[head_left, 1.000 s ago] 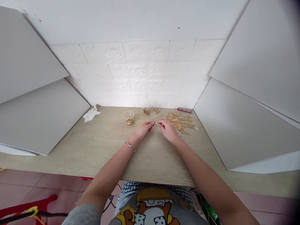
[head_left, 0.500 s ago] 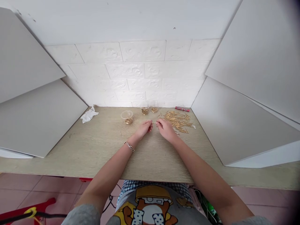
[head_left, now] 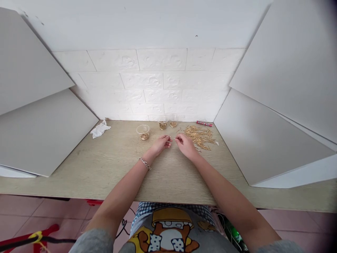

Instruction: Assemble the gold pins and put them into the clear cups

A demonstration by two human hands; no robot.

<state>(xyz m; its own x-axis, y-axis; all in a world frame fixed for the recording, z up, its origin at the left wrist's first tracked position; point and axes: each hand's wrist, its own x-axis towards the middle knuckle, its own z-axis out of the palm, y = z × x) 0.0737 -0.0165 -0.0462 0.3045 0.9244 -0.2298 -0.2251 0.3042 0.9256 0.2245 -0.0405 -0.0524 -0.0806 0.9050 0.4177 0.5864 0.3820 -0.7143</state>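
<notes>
My left hand (head_left: 161, 144) is pinched above the table, with a tiny gold piece just showing at its fingertips. Facing it a short gap away, my right hand (head_left: 185, 145) is also closed, and a thin light tip pokes out between thumb and finger. Both pieces are too small to name surely. Right beside my right hand lies a loose pile of thin gold sticks (head_left: 200, 135). A clear plastic cup (head_left: 143, 130) with small gold pieces (head_left: 144, 136) stands left of my left hand. Two more clear cups holding gold bits, a left one (head_left: 162, 124) and a right one (head_left: 173, 123), stand behind the hands.
A crumpled white tissue (head_left: 100, 129) lies at the back left. A red pen-like tube (head_left: 204, 123) rests by the wall at the back right. Grey panels, a left one (head_left: 47, 133) and a right one (head_left: 279, 140), flank the table (head_left: 173, 182).
My hands have come slightly apart at the fingertips; the thin gold piece that spanned between them no longer bridges the gap. My left fingers have loosened a little.
</notes>
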